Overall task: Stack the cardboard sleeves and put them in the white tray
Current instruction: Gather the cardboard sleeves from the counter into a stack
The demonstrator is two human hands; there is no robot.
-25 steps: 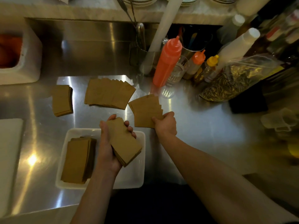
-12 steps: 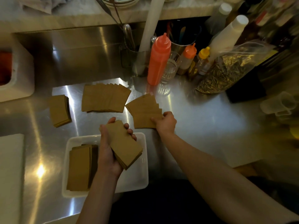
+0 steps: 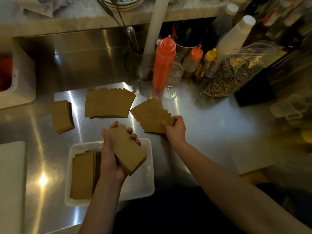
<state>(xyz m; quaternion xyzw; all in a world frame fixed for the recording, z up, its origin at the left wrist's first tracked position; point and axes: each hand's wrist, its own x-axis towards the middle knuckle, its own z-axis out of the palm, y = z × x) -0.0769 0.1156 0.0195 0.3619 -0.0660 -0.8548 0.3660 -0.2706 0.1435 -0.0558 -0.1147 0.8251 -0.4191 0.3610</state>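
The left hand [image 3: 112, 154] grips a squared-up stack of brown cardboard sleeves [image 3: 129, 150], held above the white rectangular plastic tray [image 3: 145, 186] at the near edge of the steel counter [image 3: 211, 129]. The right hand [image 3: 174, 128] pinches the near corner of a fanned pile of brown sleeves [image 3: 150, 114] lying on the counter. Another sleeve stack [image 3: 82, 174] lies flat along the tray's left side. Farther back, a wide fanned row [image 3: 108, 104] and a small neat pile [image 3: 61, 116] sit toward the left. A tall orange squeeze bottle [image 3: 163, 63] stands by the back wall.

Tan-brown cardboard sleeves [image 3: 109, 104], white tray [image 3: 145, 184], orange-red squeeze bottle [image 3: 163, 63], shiny silver steel counter [image 3: 211, 125].
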